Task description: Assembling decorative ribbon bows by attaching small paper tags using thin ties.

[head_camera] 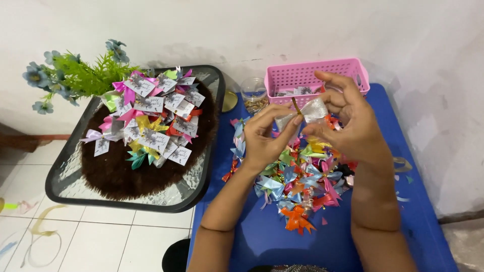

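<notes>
above the blue table [353,236], left hand [262,138] and right hand [353,121] pinch a silver ribbon bow [307,112] over a heap of coloured bows [297,186]; pink basket [315,75] behind, tagged bows [156,116] on a glass tray [65,186] well apart.

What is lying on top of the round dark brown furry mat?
On the round dark brown furry mat lies a heap of small ribbon bows with white cards. The mat under this heap is covered and cannot be seen.
</notes>
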